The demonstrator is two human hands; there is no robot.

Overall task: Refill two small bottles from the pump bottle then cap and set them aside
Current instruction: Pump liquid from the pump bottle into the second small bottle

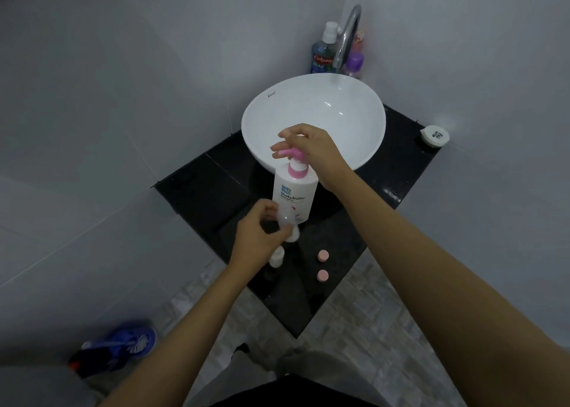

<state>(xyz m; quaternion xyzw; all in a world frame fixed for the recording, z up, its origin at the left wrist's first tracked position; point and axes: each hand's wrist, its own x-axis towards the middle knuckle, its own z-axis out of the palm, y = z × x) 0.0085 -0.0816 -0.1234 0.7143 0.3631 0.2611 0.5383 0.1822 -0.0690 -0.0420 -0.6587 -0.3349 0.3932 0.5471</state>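
Currently, step: first fill, judging by the hands — small bottle being brought to the pump, nothing capped yet.
Right hand (308,147): on top of the pump bottle's (294,193) pink head, fingers draped over it and loosely bent; looks poised to press, can't tell if it's pressing.
Left hand (256,237): grip closed round a small clear bottle (285,221), held tilted in front of the pump bottle's lower label, below the spout and not under it.
Second bottle (276,257): stands on the black table (197,190), partly behind the left hand, open top as far as I can tell.
Caps (323,256): two pink ones lying on the table, right of the small bottles, apart from each other.
Pump bottle: upright on the table, at the near rim of the white basin (311,113).
Fill level: too blurred to read in either bottle.
Next move: lift the held bottle so its mouth sits right under the spout tip, keep it upright, then press slowly.
Risk: narrow mouth, so a miss puts product on the table.
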